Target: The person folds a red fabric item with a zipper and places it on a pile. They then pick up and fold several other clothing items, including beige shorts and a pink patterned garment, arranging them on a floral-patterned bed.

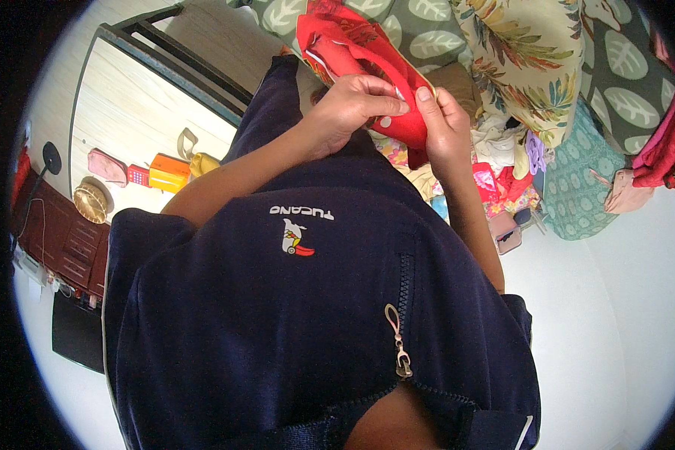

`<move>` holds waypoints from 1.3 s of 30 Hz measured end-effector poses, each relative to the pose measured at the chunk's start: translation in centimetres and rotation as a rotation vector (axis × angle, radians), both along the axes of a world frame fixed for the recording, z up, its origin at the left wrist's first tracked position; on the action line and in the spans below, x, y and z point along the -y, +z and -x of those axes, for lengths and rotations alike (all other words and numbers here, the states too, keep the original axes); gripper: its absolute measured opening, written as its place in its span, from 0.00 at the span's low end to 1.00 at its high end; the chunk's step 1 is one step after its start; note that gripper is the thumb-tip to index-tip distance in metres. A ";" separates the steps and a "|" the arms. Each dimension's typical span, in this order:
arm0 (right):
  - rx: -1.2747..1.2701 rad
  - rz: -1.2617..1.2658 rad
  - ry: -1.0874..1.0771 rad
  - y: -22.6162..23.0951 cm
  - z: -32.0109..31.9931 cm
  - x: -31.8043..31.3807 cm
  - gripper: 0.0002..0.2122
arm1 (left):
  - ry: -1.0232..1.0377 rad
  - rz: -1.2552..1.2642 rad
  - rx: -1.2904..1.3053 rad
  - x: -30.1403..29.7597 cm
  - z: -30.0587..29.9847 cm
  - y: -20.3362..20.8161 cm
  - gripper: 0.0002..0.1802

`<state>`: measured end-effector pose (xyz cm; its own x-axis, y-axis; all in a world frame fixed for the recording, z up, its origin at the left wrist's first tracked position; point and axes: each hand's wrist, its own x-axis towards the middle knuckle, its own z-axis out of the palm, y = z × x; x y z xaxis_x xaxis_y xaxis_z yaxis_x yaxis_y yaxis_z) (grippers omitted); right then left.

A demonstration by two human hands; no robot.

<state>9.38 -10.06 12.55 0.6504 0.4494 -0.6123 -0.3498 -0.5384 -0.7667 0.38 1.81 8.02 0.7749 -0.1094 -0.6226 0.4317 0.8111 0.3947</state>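
A red cloth garment [345, 49] with white snap-like buttons and a pale yellow edge is held up in front of me, bunched between my hands. My left hand [343, 112] pinches its near edge, thumb and fingers together beside a white button. On the other side, my right hand [444, 127] grips the fabric between thumb and fingers. Both hands are close together, nearly touching. The rest of the garment rises away from me, its far part folded over. Its overall shape cannot be made out.
Behind the garment lie green leaf-patterned bedding [424, 37], a floral cloth [529, 60] and a teal pillow [577, 180]. Mixed clothes [495, 142] are heaped at right. A light table [150, 112] at left bears a pink pouch [106, 166], an orange-yellow packet [169, 172] and a golden round container [91, 201].
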 end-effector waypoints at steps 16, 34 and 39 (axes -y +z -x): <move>-0.192 0.006 -0.127 -0.5 -0.3 0.5 0.14 | 0.102 0.104 -0.022 0.0 -0.2 -0.4 0.07; -0.101 0.007 -0.050 -0.3 0.0 1.0 0.12 | 0.004 0.122 -0.009 0.3 0.0 -0.7 0.06; 0.028 -0.022 0.006 -0.9 0.3 1.5 0.13 | -0.061 0.072 -0.016 0.6 0.0 -0.7 0.07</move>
<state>9.04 -11.54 11.61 0.6646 0.4669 -0.5834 -0.3243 -0.5232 -0.7881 0.36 1.22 7.32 0.7553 -0.2007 -0.6238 0.4866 0.8093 0.3289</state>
